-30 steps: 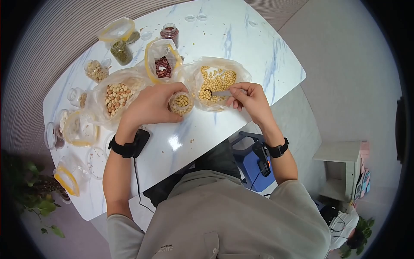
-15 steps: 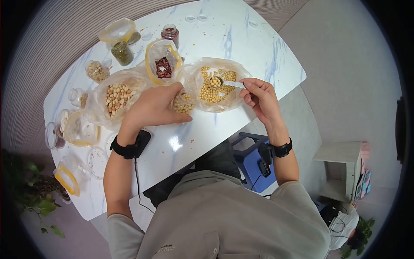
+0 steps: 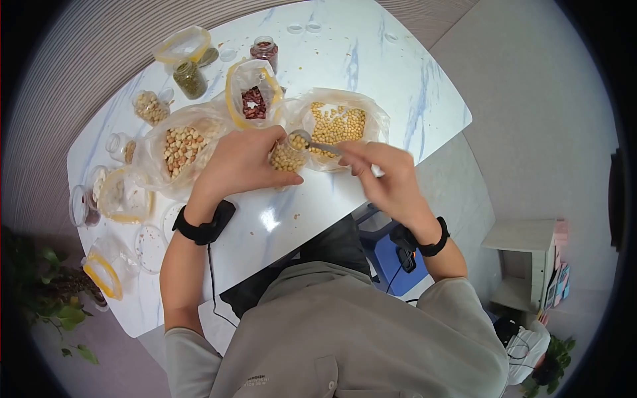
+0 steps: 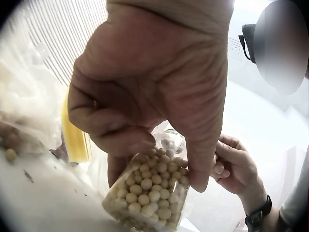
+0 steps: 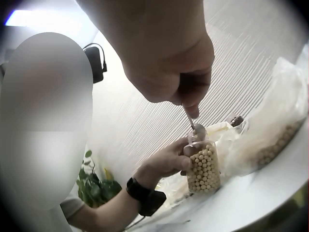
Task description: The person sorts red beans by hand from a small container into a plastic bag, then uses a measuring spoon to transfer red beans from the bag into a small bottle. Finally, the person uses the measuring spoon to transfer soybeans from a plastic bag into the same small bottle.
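The left hand (image 3: 242,162) grips a clear jar (image 3: 288,158) of pale yellow beans, tilted toward the right in the head view. In the left wrist view the jar (image 4: 153,188) looks nearly full below the neck. Between thumb and fingers the right hand (image 3: 391,174) pinches a metal spoon (image 3: 325,147), its bowl at the jar's mouth. Right of the jar lies an open plastic bag (image 3: 378,119) of the same yellow beans. The right wrist view shows the spoon's bowl (image 5: 199,129) just over the rim of the jar (image 5: 203,169).
Left of the jar stand open bags of brown-white beans (image 3: 182,149) and red beans (image 3: 253,105). Jars of green beans (image 3: 190,79), red beans (image 3: 265,53) and pale beans (image 3: 151,108) are farther back. Several lids lie about, some at the far edge (image 3: 313,28).
The spoon has gone from the bean bag, filled with beans, leftward to the jar's mouth with the right hand. The left hand has tilted the jar toward the spoon.
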Motion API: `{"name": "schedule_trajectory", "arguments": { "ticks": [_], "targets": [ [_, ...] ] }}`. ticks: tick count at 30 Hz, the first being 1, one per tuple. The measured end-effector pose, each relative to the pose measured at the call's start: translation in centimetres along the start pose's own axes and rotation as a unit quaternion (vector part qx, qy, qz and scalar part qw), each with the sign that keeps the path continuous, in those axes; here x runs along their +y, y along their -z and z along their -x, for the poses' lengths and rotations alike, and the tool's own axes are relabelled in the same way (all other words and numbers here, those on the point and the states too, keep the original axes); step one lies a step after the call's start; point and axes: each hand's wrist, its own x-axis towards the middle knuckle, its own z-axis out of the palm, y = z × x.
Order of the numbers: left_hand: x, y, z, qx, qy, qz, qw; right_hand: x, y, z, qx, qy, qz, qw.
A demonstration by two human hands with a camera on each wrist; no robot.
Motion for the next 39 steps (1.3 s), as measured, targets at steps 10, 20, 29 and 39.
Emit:
{"name": "schedule_trajectory", "arguments": {
  "ticks": [10,20,29,39],
  "targets": [
    [-0.2,0.3,0.0,-0.053,0.011,0.038,0.998,-0.8,0.3,0.8,0.051,0.064,0.141,0.987],
    [-1.7,2.1,1.2,-0.074,0.067,0.205,0.974,3.1,-0.4,2.3,0.066,-0.035,0.140,0.987],
    [0.4,4.0,-1.4,-0.043,0.119,0.078,0.989,4.1,-1.1,2.9,0.071,-0.041,0.126,0.989],
    [0.3,4.5,-5.9,-0.103,-0.010,-0.071,0.992,4.0,-1.0,3.5,0.086,-0.037,0.077,0.993]
  ]
}}
